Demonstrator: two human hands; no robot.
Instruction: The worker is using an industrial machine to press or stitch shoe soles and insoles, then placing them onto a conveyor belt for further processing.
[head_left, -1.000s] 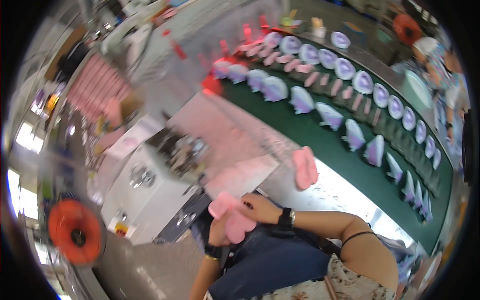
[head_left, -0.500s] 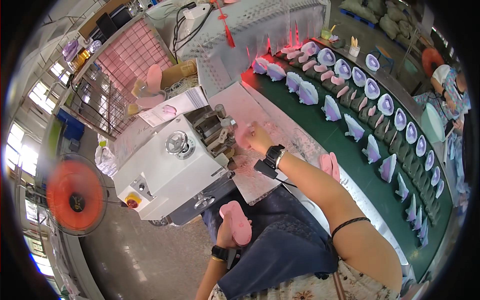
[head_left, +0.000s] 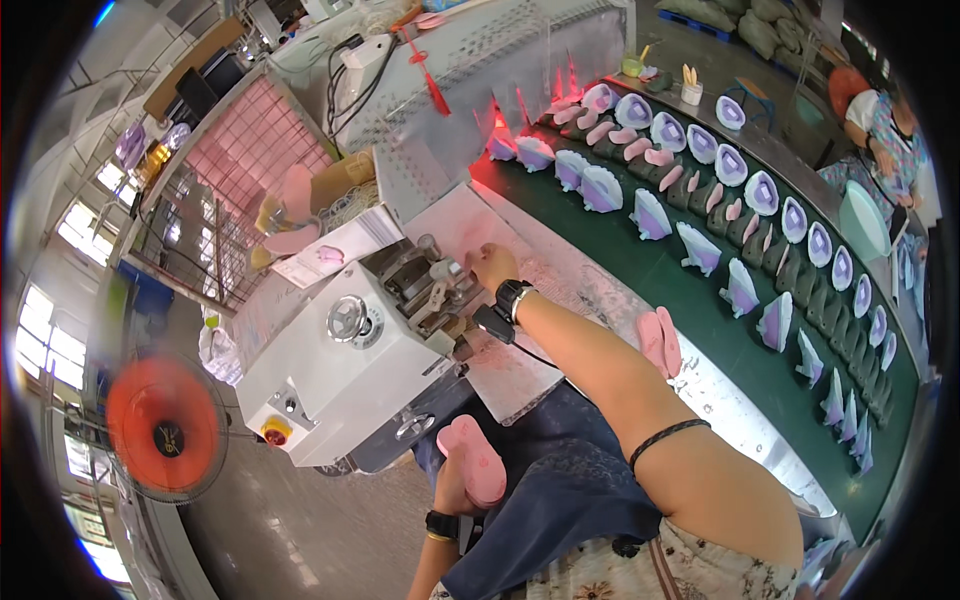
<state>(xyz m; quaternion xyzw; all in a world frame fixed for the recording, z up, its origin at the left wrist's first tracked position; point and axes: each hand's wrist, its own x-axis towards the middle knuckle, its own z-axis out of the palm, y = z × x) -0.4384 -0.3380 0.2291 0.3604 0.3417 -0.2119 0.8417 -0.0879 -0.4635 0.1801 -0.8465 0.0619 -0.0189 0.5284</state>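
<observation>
Low in front of me, my left hand [head_left: 453, 488] grips a pair of stacked pink shoe soles [head_left: 478, 462], held upright by my lap. My right hand [head_left: 493, 268] reaches to the working end of a white bench machine [head_left: 340, 370], its fingers curled in beside the metal rollers and arms [head_left: 437, 283]. What those fingers hold is hidden. Pink dust covers the metal worktop [head_left: 510, 385] below the right hand. Another pair of pink soles [head_left: 660, 342] lies right of my right forearm, at the edge of a green conveyor belt [head_left: 640, 265].
Rows of purple-and-white shoe pieces [head_left: 652, 215], dark lasts and pink insoles fill the belt. An orange fan [head_left: 168, 435] stands at left. Behind the machine is a cardboard box [head_left: 345, 180] with pink soles. A co-worker [head_left: 885, 150] sits far right.
My right hand has turned and shifted slightly up and left by the rollers; the pink piece seen at its fingers before is now hidden. The left hand keeps its pink soles. The whole view has tilted slightly.
</observation>
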